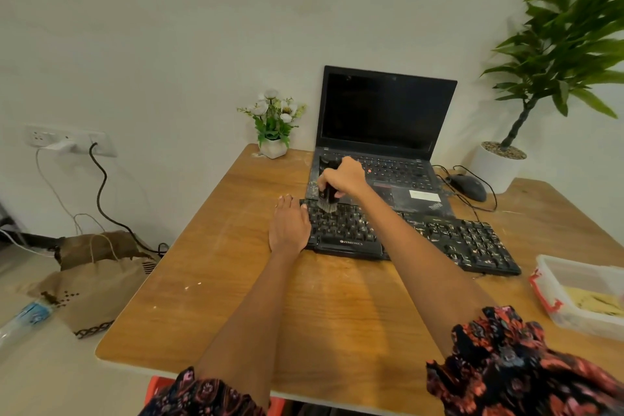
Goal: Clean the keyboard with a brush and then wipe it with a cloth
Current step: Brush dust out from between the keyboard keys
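A black keyboard [449, 240] speckled with pale crumbs lies across the wooden table [236, 280]. My right hand [344, 177] grips a small black brush [327, 194] upright, its grey bristles touching the keys at the keyboard's far left corner. My left hand [288, 226] lies flat with straight fingers on the keyboard's left end, partly on the table. No cloth is in view.
An open black laptop [385, 132] stands just behind the keyboard, a black mouse [467, 186] to its right. A small flower pot [273, 145] sits at the back edge. A clear plastic box [574, 284] rests at the right. Bags and a bottle lie on the floor left.
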